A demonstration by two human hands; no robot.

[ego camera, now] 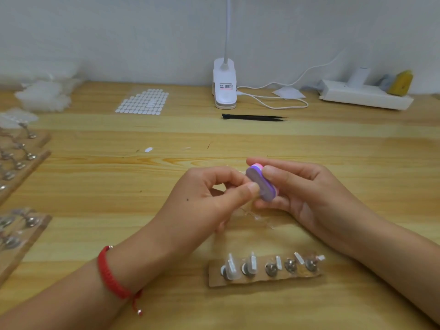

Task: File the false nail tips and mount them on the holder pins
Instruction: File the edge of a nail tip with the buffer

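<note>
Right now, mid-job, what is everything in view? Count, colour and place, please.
table: one, light wood, under everything
nail file: one, purple and pink, held above mid-table
nail tip: one, clear, barely visible, pinched against the nail file
near holder strip: one, brown, five metal pins, front of table
other holder strips: count unclear, brown, left edge
sticker sheet: one, white dots, far left of centre
loose sticker: one, white, mid-table
tweezers: one, black, far centre
clip lamp: one, white, far centre
power strip: one, white, far right
clear bags: a heap, far left
bracelet: one, red, left wrist
left hand: pinches the nail tip
right hand: grips the nail file
</note>
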